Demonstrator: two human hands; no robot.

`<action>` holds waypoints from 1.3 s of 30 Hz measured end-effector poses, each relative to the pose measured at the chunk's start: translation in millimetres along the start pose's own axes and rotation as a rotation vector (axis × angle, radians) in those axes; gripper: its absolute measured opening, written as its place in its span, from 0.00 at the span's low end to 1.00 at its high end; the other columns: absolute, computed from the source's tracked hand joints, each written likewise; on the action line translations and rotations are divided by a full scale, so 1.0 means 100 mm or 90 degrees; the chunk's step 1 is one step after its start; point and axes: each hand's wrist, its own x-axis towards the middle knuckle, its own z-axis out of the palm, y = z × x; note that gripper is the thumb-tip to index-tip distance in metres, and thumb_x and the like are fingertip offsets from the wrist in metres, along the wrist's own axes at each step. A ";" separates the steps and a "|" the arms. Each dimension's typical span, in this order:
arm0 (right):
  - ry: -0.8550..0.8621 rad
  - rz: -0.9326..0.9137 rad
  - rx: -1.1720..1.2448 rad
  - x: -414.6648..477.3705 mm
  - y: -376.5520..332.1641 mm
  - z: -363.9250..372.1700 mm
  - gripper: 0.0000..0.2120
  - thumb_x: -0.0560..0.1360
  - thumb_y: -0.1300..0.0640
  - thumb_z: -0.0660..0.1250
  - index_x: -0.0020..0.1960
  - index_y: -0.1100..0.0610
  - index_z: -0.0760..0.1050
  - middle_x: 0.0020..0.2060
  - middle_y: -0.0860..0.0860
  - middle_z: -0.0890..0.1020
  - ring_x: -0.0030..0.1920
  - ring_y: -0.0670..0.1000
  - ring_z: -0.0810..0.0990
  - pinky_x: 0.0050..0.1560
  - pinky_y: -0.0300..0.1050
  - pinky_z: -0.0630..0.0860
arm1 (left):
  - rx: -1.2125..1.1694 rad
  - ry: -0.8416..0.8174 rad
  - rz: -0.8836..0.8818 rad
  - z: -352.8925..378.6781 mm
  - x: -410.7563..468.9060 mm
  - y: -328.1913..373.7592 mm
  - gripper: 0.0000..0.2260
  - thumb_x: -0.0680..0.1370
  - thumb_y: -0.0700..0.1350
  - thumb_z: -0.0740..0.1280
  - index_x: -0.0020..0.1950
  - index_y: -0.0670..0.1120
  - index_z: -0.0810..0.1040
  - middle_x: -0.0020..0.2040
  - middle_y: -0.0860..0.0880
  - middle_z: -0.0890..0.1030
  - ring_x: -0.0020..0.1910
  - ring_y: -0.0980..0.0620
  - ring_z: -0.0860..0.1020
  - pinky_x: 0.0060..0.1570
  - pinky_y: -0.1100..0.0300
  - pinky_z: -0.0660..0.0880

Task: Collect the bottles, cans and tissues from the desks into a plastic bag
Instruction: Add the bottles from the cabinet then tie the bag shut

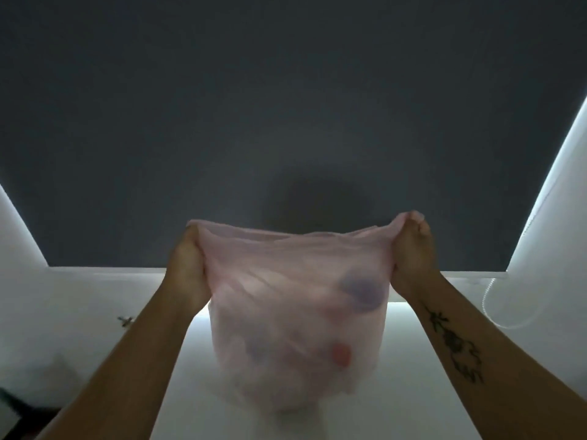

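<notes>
A thin, see-through pink plastic bag [286, 315] hangs in front of me over a white desk [413, 392]. My left hand [185, 268] grips the left side of its rim. The right side of the rim is pinched in my right hand [413, 249]. The mouth is stretched wide between the two hands. Through the plastic I make out blurred shapes: a dark purple-blue one [362, 290] near the top right and a red one [341, 354] lower down. What these items are I cannot tell.
A dark grey partition [286, 106] rises behind the desk. White side panels [540, 233] stand at left and right, the right one with a lit edge. A thin white cable [495, 319] loops at the back right. A small object [125, 320] lies at the left.
</notes>
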 end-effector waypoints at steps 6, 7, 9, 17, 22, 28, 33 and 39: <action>-0.113 -0.027 -0.010 -0.20 -0.24 -0.11 0.10 0.79 0.52 0.63 0.54 0.58 0.76 0.47 0.52 0.80 0.46 0.50 0.81 0.47 0.43 0.80 | 0.072 -0.209 0.045 -0.03 0.16 0.03 0.11 0.81 0.33 0.57 0.54 0.40 0.78 0.43 0.45 0.83 0.43 0.51 0.83 0.42 0.58 0.81; -0.116 -0.041 -0.018 -0.25 -0.23 -0.15 0.09 0.80 0.53 0.61 0.51 0.56 0.78 0.48 0.52 0.81 0.47 0.50 0.81 0.48 0.43 0.79 | 0.079 -0.211 0.043 -0.03 0.20 -0.02 0.11 0.82 0.34 0.57 0.54 0.40 0.79 0.44 0.46 0.84 0.44 0.51 0.83 0.43 0.59 0.81; -0.103 -0.062 0.031 -0.29 -0.20 -0.21 0.11 0.82 0.54 0.59 0.48 0.54 0.79 0.50 0.53 0.81 0.49 0.51 0.81 0.50 0.45 0.78 | 0.063 -0.170 0.032 0.02 0.25 -0.10 0.11 0.83 0.38 0.58 0.58 0.41 0.79 0.50 0.45 0.83 0.47 0.52 0.83 0.46 0.58 0.81; 0.020 -0.021 0.206 -0.26 -0.37 -0.38 0.09 0.80 0.49 0.56 0.44 0.53 0.67 0.29 0.47 0.69 0.29 0.46 0.70 0.29 0.37 0.71 | -0.126 -0.073 -0.088 0.80 0.12 -0.38 0.15 0.81 0.57 0.62 0.56 0.47 0.81 0.40 0.50 0.83 0.38 0.53 0.82 0.38 0.58 0.79; -0.130 0.002 0.172 -0.26 -0.38 -0.58 0.06 0.79 0.55 0.64 0.50 0.58 0.74 0.36 0.50 0.77 0.34 0.45 0.78 0.36 0.42 0.78 | -0.204 -0.143 -0.078 1.16 -0.09 -0.55 0.19 0.80 0.60 0.61 0.57 0.46 0.79 0.41 0.52 0.74 0.37 0.56 0.74 0.43 0.61 0.76; -0.246 0.111 0.241 -0.45 -0.06 -0.66 0.11 0.80 0.47 0.62 0.54 0.54 0.75 0.39 0.54 0.84 0.50 0.56 0.84 0.52 0.54 0.78 | -0.217 -0.226 -0.107 1.17 -0.25 -0.78 0.10 0.85 0.49 0.56 0.58 0.46 0.74 0.57 0.45 0.84 0.54 0.48 0.84 0.45 0.53 0.81; -0.039 0.166 0.233 -0.47 -0.01 -0.59 0.14 0.78 0.44 0.63 0.39 0.49 0.77 0.28 0.47 0.68 0.28 0.46 0.69 0.37 0.44 0.72 | -0.131 -0.065 -0.087 1.08 -0.20 -0.80 0.11 0.84 0.51 0.57 0.47 0.49 0.75 0.25 0.53 0.65 0.22 0.56 0.67 0.30 0.62 0.70; -0.076 0.091 0.151 -0.53 0.09 -0.54 0.10 0.79 0.48 0.64 0.45 0.54 0.77 0.34 0.51 0.76 0.37 0.51 0.77 0.44 0.50 0.77 | -0.093 -0.141 -0.114 0.93 -0.25 -0.80 0.12 0.83 0.40 0.57 0.40 0.47 0.71 0.35 0.48 0.72 0.33 0.50 0.73 0.38 0.56 0.75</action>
